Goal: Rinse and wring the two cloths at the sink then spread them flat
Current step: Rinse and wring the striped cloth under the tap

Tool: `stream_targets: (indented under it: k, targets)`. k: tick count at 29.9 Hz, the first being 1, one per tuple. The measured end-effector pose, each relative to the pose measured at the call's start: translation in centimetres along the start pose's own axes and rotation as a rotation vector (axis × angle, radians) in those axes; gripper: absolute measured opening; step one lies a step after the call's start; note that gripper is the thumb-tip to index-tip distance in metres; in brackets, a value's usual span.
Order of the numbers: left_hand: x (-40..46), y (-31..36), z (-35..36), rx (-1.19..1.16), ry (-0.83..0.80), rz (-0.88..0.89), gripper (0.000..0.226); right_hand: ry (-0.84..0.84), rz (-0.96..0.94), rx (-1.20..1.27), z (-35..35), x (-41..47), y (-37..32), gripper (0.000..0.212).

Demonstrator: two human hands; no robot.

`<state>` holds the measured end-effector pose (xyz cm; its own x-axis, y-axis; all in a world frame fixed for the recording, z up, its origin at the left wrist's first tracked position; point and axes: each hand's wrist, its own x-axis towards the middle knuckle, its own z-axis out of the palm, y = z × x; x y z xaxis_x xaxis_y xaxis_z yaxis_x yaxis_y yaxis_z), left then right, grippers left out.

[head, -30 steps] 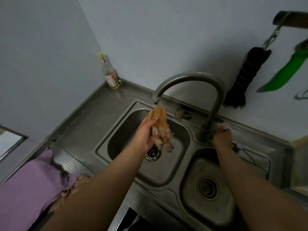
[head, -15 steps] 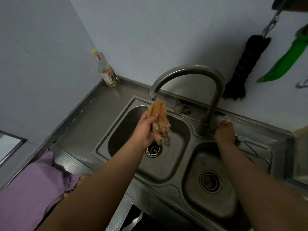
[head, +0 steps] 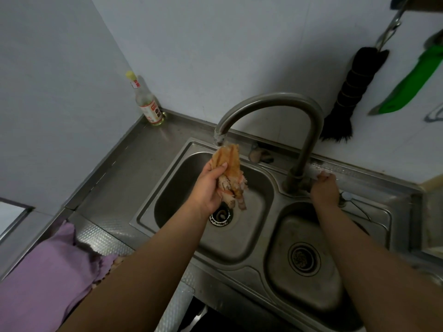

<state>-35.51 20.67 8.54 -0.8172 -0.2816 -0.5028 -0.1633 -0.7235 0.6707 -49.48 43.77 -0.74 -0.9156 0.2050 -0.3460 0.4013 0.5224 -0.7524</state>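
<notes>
Under the curved steel tap's spout (head: 219, 137), left hand (head: 208, 185) fingers clamp the bunched orange cloth (head: 229, 167) for rinsing; right hand (head: 323, 191) reaches the tap base, probably for the handle, its fingers hidden.

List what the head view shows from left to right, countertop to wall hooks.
Purple cloth → glass bottle → orange cloth held by the left hand → faucet base → right hand → black brush → green tool.

Brushed, dull-sheen metal sink (head: 148, 212) and faucet (head: 275, 99); crumpled orange cloth (head: 230, 164); soft purple cloth (head: 43, 279) at eight o'clock; glossy clear bottle (head: 146, 101) at eleven o'clock.
</notes>
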Motion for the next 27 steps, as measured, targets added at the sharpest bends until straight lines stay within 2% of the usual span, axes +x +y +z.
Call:
stream_targets:
  k: [10, 15, 17, 19, 20, 22, 25, 27]
  targets:
    - [0.4, -0.2, 0.0, 0.016, -0.007, -0.010, 0.043, 0.032, 0.004, 0.028, 0.2, -0.2, 0.2, 0.043]
    - [0.6, -0.3, -0.1, 0.007, -0.024, -0.004, 0.044, 0.036, 0.070, 0.163, 0.5, -1.1, -0.2, 0.043]
    - [0.8, -0.2, -0.3, 0.002, -0.029, -0.004, 0.045, 0.111, 0.088, 0.283, 1.1, -2.3, -0.9, 0.040]
    - [1.0, 0.0, -0.4, -0.005, -0.031, 0.002, 0.046, 0.227, -0.021, 0.323, 2.2, -5.1, -1.8, 0.032]
    - [1.1, 0.0, -0.3, -0.001, -0.029, 0.003, 0.046, 0.198, -0.134, 0.309, 3.1, -6.9, -2.4, 0.028]
    - [1.4, -0.1, -0.4, 0.015, -0.030, 0.009, 0.047, -0.060, -0.338, 0.290, 4.7, -10.5, -4.8, 0.025]
    - [1.6, 0.1, -0.6, -0.006, -0.095, 0.017, 0.051, -0.425, -0.413, 0.236, 5.8, -13.2, -9.4, 0.026]
    - [1.4, 0.5, -0.7, -0.022, -0.136, -0.004, 0.058, -0.452, -0.435, 0.179, 6.1, -13.3, -10.9, 0.019]
